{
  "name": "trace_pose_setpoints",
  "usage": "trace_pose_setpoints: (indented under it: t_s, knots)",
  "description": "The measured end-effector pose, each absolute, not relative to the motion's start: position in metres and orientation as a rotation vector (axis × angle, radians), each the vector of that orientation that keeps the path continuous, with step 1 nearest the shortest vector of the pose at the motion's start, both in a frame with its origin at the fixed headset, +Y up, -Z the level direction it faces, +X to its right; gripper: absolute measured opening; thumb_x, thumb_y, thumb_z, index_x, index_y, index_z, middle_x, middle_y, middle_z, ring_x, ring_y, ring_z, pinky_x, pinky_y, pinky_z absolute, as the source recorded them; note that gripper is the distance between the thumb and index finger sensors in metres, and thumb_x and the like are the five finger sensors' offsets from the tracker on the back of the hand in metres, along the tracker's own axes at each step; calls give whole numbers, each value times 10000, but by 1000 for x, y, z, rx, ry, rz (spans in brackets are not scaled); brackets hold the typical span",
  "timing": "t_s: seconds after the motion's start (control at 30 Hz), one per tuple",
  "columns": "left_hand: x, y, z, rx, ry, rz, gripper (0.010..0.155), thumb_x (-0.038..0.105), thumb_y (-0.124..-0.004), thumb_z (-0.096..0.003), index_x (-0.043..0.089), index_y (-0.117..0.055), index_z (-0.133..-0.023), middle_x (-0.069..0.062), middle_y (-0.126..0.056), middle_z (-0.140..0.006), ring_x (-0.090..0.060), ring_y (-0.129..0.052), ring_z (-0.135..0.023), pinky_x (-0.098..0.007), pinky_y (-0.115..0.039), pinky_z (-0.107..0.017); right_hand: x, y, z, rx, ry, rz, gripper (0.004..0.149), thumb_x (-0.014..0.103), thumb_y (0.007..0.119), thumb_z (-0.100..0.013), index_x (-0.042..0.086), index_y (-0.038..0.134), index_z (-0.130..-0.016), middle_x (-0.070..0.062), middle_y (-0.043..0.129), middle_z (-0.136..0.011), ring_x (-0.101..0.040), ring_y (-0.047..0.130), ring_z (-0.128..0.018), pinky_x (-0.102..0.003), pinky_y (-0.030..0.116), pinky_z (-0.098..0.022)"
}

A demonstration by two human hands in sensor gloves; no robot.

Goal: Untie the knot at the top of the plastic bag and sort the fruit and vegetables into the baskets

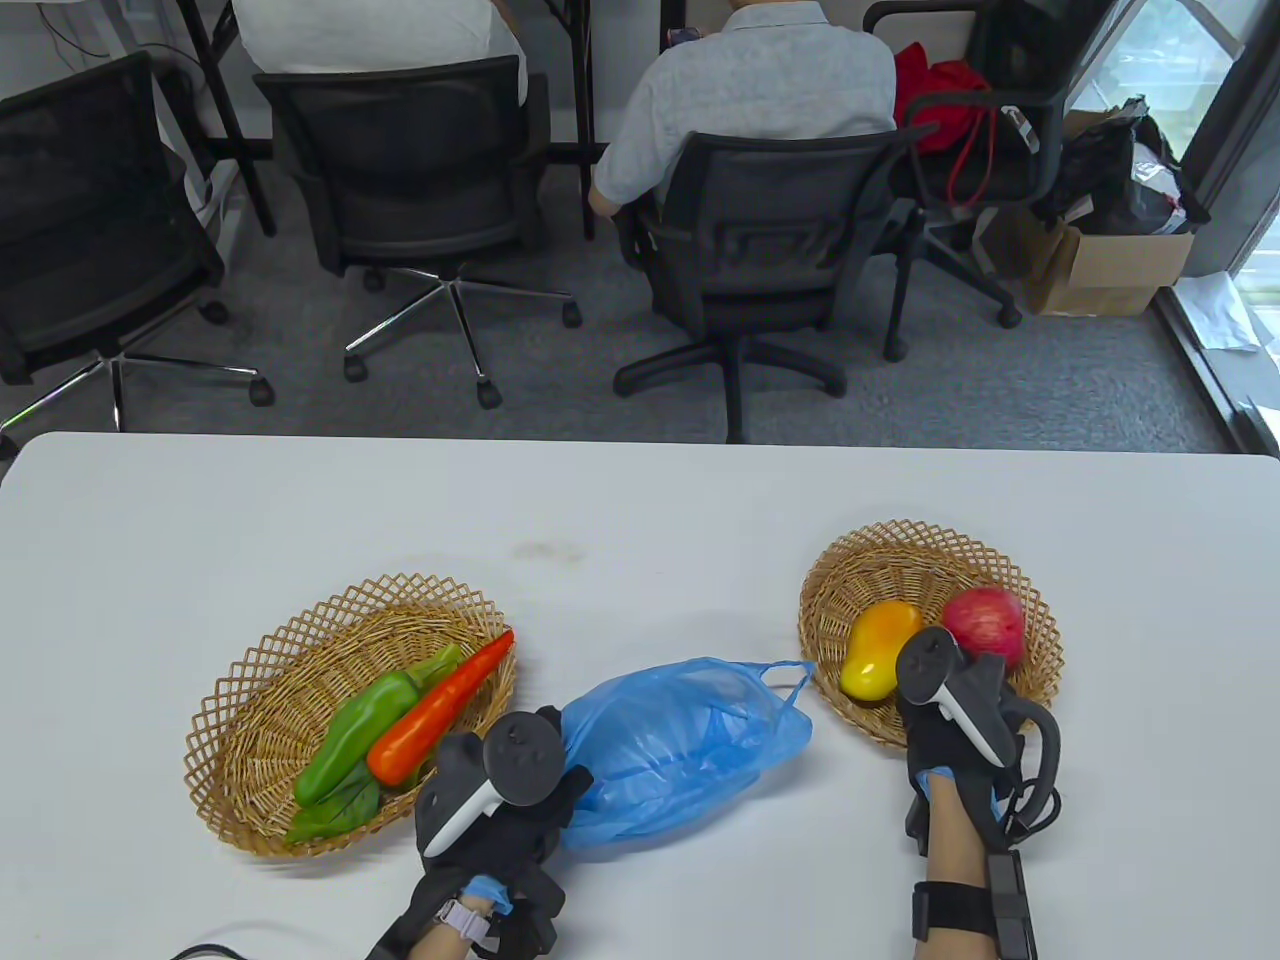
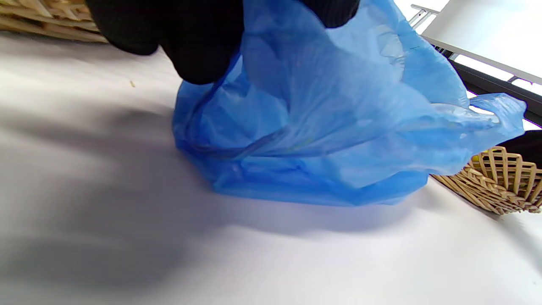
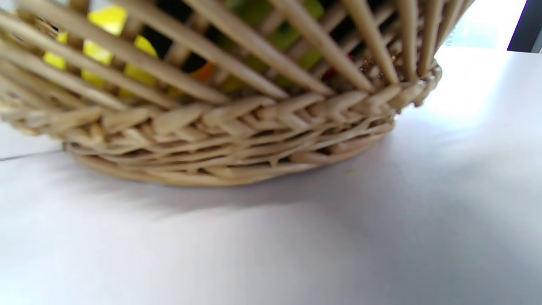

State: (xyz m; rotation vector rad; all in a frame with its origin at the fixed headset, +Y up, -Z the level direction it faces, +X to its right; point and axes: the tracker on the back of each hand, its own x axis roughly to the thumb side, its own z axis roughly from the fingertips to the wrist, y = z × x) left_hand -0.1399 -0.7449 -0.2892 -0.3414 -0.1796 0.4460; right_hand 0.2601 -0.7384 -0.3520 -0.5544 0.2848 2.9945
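Note:
A blue plastic bag lies between two wicker baskets, its loose handle loop pointing at the right basket. My left hand grips the bag's left end; in the left wrist view its black fingers pinch the plastic of the bag. The left basket holds a green pepper, a carrot and a leafy green. The right basket holds a mango and a red apple. My right hand hovers over that basket's near rim, its fingers hidden under the tracker. The right wrist view shows only the basket wall.
Beyond the table's far edge stand several office chairs, two with seated people facing away. A dark cable runs along the near left edge. White tabletop stretches behind the baskets and at the far left.

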Motion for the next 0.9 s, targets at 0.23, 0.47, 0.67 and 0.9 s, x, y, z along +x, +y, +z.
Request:
trace_pose_setpoints:
  t_s: [0.23,0.47,0.67,0.9]
  knots:
    - [-141,-742,-289,-328,-181,454,729,365,-622,-613,-24,-351,-1166,-234,-666,-1075,-329,-857,-881,-539,-737,-668,262,-722,-339,-520,159,2962,730,330,706,-591,-57,404,-1132,-388,521,-1080,-595,530,-936,-674,476,-675]
    - [-138,-713,-284,-224,-209,372,729,390,-609,-619,-14,-363,-1173,-252,-658,-1086,-364,-846,-894,-563,-721,-675,246,-679,-314,-345,-151,2899,632,260,664,-620,-45,444,-1127,-382,538,-1078,-591,531,-939,-676,477,-673]
    - [-127,-673,-277,21,-205,227,733,409,-592,-625,53,-301,-1195,-226,-620,-1133,-392,-817,-938,-587,-692,-700,215,-642,-293,-92,-471,2867,590,272,593,-651,-4,428,-1146,-348,471,-1127,-572,418,-995,-673,402,-702]
    - [-117,-642,-274,257,-192,199,778,442,-544,-635,131,-92,-1186,-251,-246,-1245,-532,-456,-1117,-674,-526,-767,166,-617,-275,136,-782,2870,663,365,535,-666,60,250,-1181,-274,236,-1204,-526,178,-1048,-656,264,-740]
